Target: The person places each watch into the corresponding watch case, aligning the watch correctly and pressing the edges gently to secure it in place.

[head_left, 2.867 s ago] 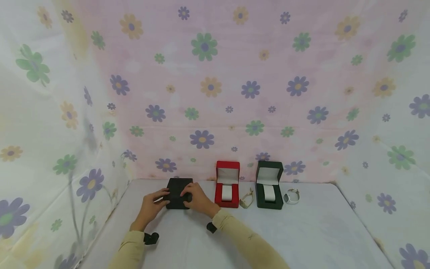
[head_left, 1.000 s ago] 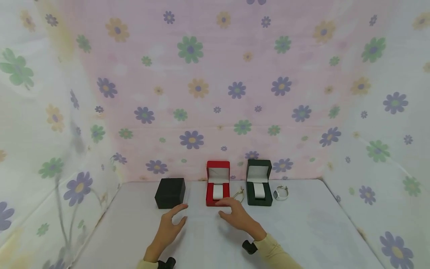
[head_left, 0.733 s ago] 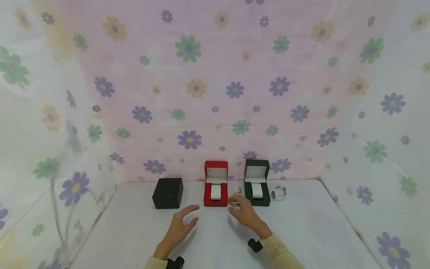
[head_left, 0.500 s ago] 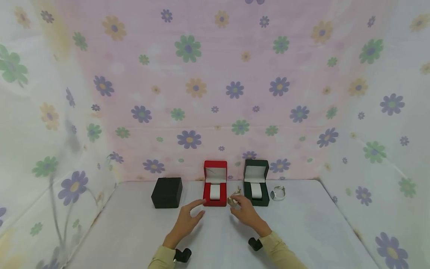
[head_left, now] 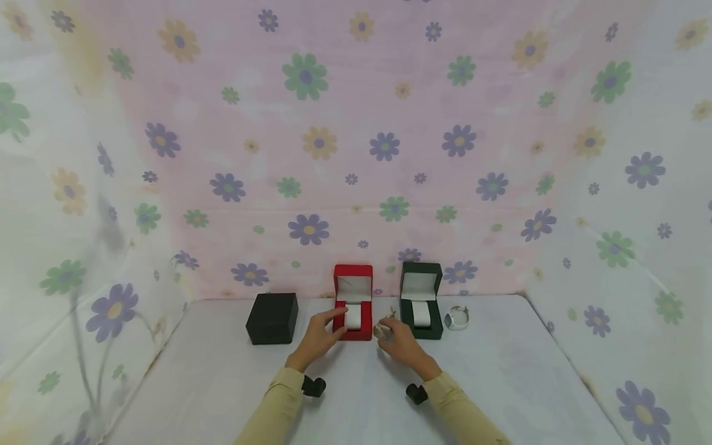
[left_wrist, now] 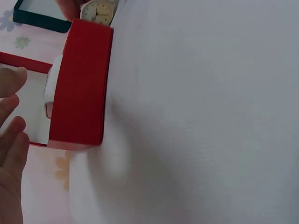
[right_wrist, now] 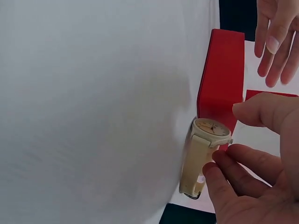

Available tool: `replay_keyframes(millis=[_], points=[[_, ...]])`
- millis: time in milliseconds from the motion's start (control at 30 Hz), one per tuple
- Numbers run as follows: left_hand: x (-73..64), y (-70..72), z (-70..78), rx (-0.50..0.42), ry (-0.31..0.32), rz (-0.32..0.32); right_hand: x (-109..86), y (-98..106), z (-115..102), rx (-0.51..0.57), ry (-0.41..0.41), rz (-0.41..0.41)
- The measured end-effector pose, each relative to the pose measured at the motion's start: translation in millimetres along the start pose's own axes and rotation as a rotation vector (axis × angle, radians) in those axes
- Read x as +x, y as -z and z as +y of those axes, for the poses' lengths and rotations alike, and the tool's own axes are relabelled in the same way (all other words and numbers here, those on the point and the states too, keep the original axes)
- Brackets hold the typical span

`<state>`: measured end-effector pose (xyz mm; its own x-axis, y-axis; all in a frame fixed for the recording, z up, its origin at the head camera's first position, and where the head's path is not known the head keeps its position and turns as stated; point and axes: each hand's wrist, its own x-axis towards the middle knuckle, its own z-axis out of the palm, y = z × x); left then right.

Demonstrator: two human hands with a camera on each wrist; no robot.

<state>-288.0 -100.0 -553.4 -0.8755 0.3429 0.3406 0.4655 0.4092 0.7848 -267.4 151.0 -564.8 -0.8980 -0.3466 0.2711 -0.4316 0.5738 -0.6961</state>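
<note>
L hand (left_wrist: 10, 149) at L edge, overlapping pale lining of open red box (left_wrist: 81, 84), contact unclear. White cushion (left_wrist: 53, 86) shows btwn lining & red front. Up top, pale watch (left_wrist: 97, 12) w/ dial twd cam, R hand (left_wrist: 70, 8) right by it, mostly cut off. Dk green box (left_wrist: 42, 17) top L, white cloth (left_wrist: 201, 116) R

I count 3 boxes here on 1 bench (head_left: 356, 395): 1 black box (head_left: 272, 318), 1 red watch box (head_left: 366, 321), 1 dark green watch box (head_left: 429, 334). 2 of those have lids up, 1 is closed. Cushions, 2 total: 1 white cushion in red (head_left: 353, 318), 1 white cushion in green (head_left: 421, 314). Wristwatches, 2: 1 beige wristwatch (right_wrist: 192, 161), 1 white wristwatch (head_left: 448, 321). Hands, 2: 1 left hand (head_left: 319, 335), 1 right hand (head_left: 405, 342). Wrist cameras (head_left: 314, 387), 2 black. Sleeves (head_left: 278, 395), 2. Floral cloth sides, 3: 1 pink backdrop (head_left: 423, 117), 2 white flanks (head_left: 667, 278).
</note>
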Motion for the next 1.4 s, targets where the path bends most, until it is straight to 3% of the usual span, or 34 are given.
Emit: replay_keyframes(millis=[233,400,533,800,1000,1300,1400], points=[[14.3,7.9,-9.8,-0.011,0.112,-0.081,11.6,-7.5,8.4,0.016,-0.021,-0.006],[19.6,6.4,-14.7,-0.03,0.175,-0.089,16.6,-9.8,11.0,0.022,-0.012,0.009],[24.0,6.1,-17.5,-0.031,0.173,-0.105,18.8,-11.4,12.2,0.021,0.003,0.023],[34.5,7.1,-13.1,0.16,0.188,-0.205,24.5,-12.4,15.0,0.04,-0.001,0.048],[42.6,3.5,-11.0,0.228,0.166,-0.282,28.6,-13.4,21.0,0.074,-0.017,0.035],[47.0,1.1,-9.3,0.237,0.182,-0.28,27.1,-9.4,23.0,0.15,0.062,0.099],[46.6,0.4,-8.9,0.214,0.192,-0.255,29.5,-10.2,22.6,0.157,-0.007,0.093]])
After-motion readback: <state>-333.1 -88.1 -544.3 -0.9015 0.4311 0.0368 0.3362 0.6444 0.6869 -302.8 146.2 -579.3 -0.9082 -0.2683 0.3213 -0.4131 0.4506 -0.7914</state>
